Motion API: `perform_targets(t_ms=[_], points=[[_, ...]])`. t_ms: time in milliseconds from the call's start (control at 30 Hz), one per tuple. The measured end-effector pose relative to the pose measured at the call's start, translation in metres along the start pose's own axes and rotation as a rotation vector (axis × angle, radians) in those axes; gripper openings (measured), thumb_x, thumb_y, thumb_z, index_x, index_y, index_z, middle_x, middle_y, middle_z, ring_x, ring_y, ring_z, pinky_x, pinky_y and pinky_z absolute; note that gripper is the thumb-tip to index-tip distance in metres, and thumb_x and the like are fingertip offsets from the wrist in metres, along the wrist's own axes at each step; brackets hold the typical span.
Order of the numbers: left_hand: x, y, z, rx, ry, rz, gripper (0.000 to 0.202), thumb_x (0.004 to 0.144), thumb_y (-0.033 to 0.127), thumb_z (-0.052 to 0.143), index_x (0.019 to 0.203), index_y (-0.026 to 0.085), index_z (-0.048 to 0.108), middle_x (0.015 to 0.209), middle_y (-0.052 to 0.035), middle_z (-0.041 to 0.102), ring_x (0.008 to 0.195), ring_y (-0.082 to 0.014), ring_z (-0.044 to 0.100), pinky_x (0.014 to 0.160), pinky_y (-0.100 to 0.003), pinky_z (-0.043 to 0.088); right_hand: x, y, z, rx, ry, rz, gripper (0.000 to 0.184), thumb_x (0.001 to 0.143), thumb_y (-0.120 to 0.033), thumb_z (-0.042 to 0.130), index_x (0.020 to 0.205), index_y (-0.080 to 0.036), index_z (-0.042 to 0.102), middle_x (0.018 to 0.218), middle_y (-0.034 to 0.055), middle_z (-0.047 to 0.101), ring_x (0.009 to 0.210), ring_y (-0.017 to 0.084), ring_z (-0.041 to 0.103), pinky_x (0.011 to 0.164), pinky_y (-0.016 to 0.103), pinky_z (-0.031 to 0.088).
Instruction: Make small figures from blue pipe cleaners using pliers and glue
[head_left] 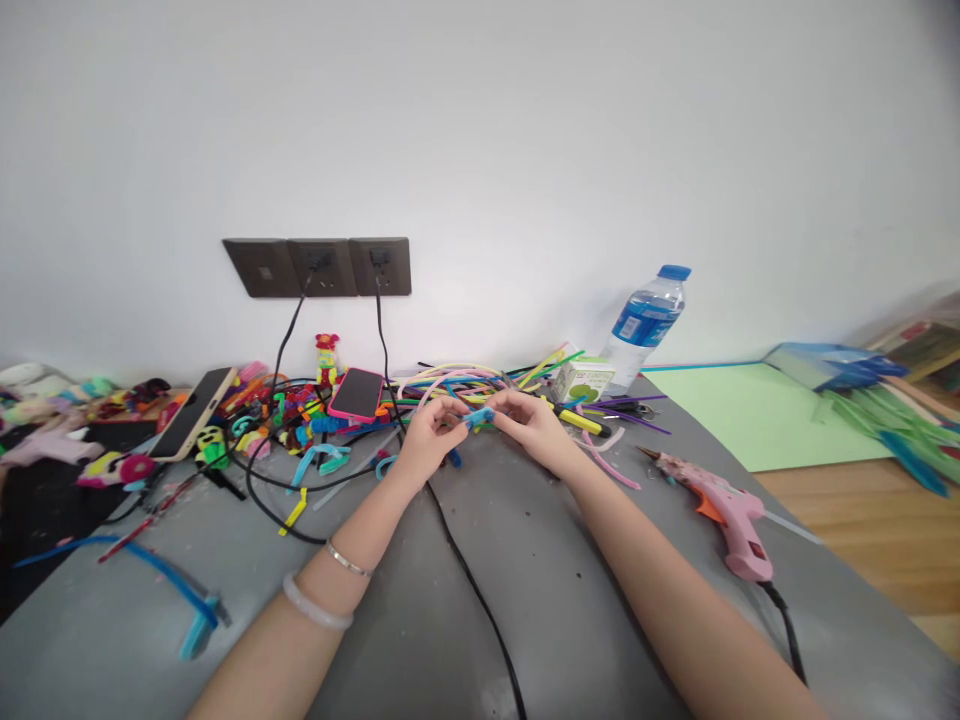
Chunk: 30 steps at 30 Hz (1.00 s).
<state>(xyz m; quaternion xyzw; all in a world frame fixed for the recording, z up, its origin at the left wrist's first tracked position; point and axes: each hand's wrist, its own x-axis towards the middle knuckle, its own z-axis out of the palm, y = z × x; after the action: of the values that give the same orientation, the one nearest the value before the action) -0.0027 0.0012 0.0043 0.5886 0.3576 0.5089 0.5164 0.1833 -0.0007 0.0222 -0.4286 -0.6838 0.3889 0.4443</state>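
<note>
My left hand (429, 432) and my right hand (531, 422) meet over the middle of the grey table (525, 560). Between their pinched fingertips they hold a short light-blue pipe cleaner piece (478, 417). Both hands are closed on it, one at each end. Right behind the hands lies a tangled heap of coloured pipe cleaners (480, 385). Two bracelets ring my left wrist (330, 585).
A pink glue gun (724, 510) lies at the right with its black cord. A water bottle (645, 325) stands by the wall. Two phones (356, 393) (191, 412) charge from wall sockets (319, 266). Small coloured craft pieces (285, 420) crowd the left; green sheet (757, 410) at right.
</note>
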Motion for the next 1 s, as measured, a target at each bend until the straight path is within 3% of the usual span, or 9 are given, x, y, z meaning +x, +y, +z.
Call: perform_targets(t_ms=[167,467,633,1000], points=[[-0.0005,0.0004,0.0003,-0.001,0.004,0.018,0.021,0.068,0.024,0.072,0.084,0.017,0.061,0.083,-0.0017,0.059,0.067,-0.0096,0.049,0.06,-0.021,0.042,0.0007,0.0004,-0.0003,0.013,-0.008,0.003,0.026,0.081,-0.042,0.064,0.085,-0.016,0.066,0.081,0.0041,0.066,0.07,0.016,0.056,0.065,0.029,0.044],[0.0001,-0.0012,0.0007,-0.013,0.011,0.024,0.021,0.067,0.025,0.072,0.083,0.017,0.061,0.078,-0.0003,0.057,0.062,-0.0091,0.045,0.055,-0.02,0.037,-0.0002,-0.0014,-0.0006,-0.018,0.009,-0.007,0.029,0.082,-0.047,0.063,0.084,-0.018,0.067,0.085,0.0053,0.067,0.076,0.018,0.058,0.064,0.029,0.045],[-0.0006,-0.0005,0.0013,-0.027,0.014,0.019,0.022,0.067,0.026,0.074,0.079,0.017,0.057,0.079,-0.0007,0.06,0.062,-0.0095,0.046,0.057,-0.022,0.037,0.0002,-0.0009,-0.0005,-0.012,0.002,-0.018,0.027,0.082,-0.044,0.063,0.085,-0.017,0.066,0.087,0.0061,0.067,0.079,0.018,0.059,0.07,0.031,0.045],[-0.001,-0.0006,0.0021,-0.015,0.008,0.002,0.026,0.067,0.029,0.073,0.075,0.019,0.05,0.088,-0.0036,0.064,0.074,-0.0139,0.055,0.065,-0.025,0.042,0.0009,0.001,0.0,0.005,-0.011,-0.006,0.028,0.082,-0.045,0.063,0.083,-0.017,0.066,0.084,0.005,0.067,0.075,0.017,0.059,0.067,0.029,0.045]])
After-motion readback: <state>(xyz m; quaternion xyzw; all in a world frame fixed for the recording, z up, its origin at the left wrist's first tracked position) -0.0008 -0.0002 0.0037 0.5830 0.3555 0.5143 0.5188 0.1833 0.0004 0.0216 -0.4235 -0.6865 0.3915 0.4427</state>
